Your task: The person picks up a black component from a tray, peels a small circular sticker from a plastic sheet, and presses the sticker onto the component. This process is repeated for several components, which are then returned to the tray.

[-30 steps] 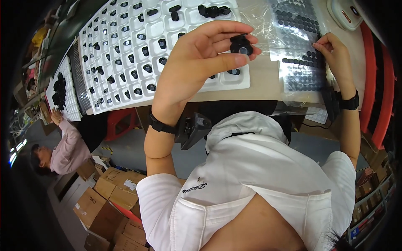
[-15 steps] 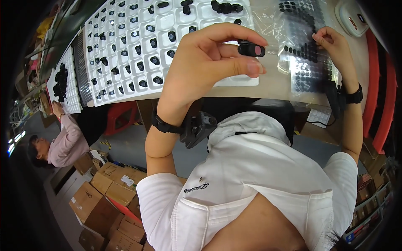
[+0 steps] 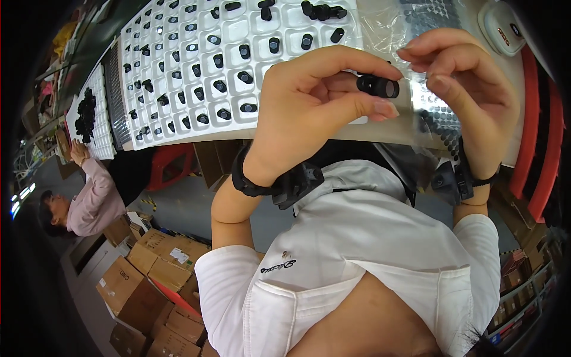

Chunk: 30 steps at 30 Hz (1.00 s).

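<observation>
At one o'clock over the desk (image 3: pixel 392 128): one black cylindrical part (image 3: pixel 372 85), held between thumb and fingers of the left hand (image 3: pixel 312 110). At two: right hand (image 3: pixel 476 98), fingers half-curled, near the part; I cannot tell if it holds anything. At eleven: white compartmented tray (image 3: pixel 234 30), black pieces (image 3: pixel 244 52) within.

The left hand (image 3: pixel 321 98) is pinched toward three o'clock; the right hand (image 3: pixel 485 89) is loosely curled toward ten o'clock.
</observation>
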### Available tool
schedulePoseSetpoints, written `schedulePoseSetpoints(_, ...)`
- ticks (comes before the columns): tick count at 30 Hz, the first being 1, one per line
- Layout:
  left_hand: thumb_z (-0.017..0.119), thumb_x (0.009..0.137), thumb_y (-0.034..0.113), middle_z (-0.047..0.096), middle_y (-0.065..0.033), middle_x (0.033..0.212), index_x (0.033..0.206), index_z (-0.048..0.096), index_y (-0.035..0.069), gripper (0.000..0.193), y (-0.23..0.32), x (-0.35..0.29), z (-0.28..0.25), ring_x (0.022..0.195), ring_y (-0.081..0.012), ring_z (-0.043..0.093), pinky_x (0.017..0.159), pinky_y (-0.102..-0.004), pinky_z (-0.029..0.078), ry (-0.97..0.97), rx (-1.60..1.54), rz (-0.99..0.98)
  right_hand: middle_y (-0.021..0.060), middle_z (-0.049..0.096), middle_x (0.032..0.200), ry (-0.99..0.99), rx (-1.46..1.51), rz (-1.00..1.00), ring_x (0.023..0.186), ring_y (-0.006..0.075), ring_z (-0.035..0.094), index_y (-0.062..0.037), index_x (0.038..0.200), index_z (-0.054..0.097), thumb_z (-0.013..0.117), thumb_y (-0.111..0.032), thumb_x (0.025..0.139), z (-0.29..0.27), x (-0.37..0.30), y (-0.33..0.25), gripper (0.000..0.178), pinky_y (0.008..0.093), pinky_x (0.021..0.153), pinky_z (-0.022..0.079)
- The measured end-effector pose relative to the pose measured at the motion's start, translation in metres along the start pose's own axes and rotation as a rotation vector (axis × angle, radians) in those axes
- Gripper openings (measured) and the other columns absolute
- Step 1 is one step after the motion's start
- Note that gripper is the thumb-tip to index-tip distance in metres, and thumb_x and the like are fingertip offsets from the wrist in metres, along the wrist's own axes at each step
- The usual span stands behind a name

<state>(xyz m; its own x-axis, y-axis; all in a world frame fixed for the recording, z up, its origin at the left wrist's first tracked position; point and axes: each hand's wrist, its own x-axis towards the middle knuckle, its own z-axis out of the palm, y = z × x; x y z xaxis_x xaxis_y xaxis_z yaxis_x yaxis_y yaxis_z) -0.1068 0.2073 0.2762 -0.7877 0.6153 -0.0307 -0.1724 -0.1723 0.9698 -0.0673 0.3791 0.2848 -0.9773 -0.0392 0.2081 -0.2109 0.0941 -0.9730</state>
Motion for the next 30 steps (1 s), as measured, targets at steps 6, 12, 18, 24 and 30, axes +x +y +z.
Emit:
schedulePoseSetpoints(6,0.053,0.066,-0.012,0.057,-0.0142,0.085,0.088,0.053,-0.009,0.022,0.002,-0.003,0.000,0.072,-0.0188,0.059,0.064,-0.0235,0.049,0.034,-0.037,0.061,0.0178,0.051,0.091,-0.116,-0.038,-0.104,0.086,0.0268,0.052,0.0030,0.070,0.049,0.052,0.004,0.068,0.005,0.003,-0.003,0.003,0.0323,0.075,0.041)
schedulePoseSetpoints(12,0.053,0.065,-0.012,0.058,-0.0117,0.084,0.087,0.055,-0.008,0.022,0.007,-0.005,0.000,0.073,-0.0160,0.059,0.066,-0.0211,0.048,0.031,0.013,0.091,0.0176,0.051,0.090,-0.098,-0.037,-0.115,0.085,0.0263,0.053,0.0030,0.068,0.049,0.052,0.004,0.067,0.010,0.004,-0.003,0.003,0.0329,0.075,0.041)
schedulePoseSetpoints(18,0.053,0.065,-0.012,0.058,-0.0120,0.084,0.087,0.055,-0.008,0.022,0.001,-0.002,-0.005,0.071,-0.0161,0.059,0.064,-0.0207,0.048,0.088,0.008,0.044,0.0159,0.051,0.087,-0.047,0.021,-0.121,0.083,0.0252,0.053,0.0034,0.069,0.050,0.052,0.004,0.068,0.015,0.013,0.014,0.003,0.0324,0.074,0.042)
schedulePoseSetpoints(24,0.053,0.065,-0.012,0.058,-0.0121,0.084,0.086,0.055,-0.008,0.021,0.002,-0.004,-0.009,0.071,-0.0165,0.059,0.062,-0.0208,0.048,0.118,-0.015,0.013,0.0145,0.050,0.085,-0.019,0.155,-0.116,0.081,0.0251,0.054,0.0038,0.070,0.050,0.052,0.005,0.068,0.022,0.015,0.023,0.003,0.0323,0.073,0.043)
schedulePoseSetpoints(30,0.054,0.066,-0.012,0.056,-0.0176,0.082,0.091,0.051,-0.010,0.025,0.003,-0.001,-0.013,0.068,-0.0236,0.059,0.062,-0.0282,0.050,0.070,0.047,0.091,0.0151,0.049,0.085,-0.075,0.084,-0.233,0.079,0.0274,0.054,0.0038,0.067,0.050,0.051,0.005,0.067,0.020,0.020,0.024,0.002,0.0342,0.073,0.043)
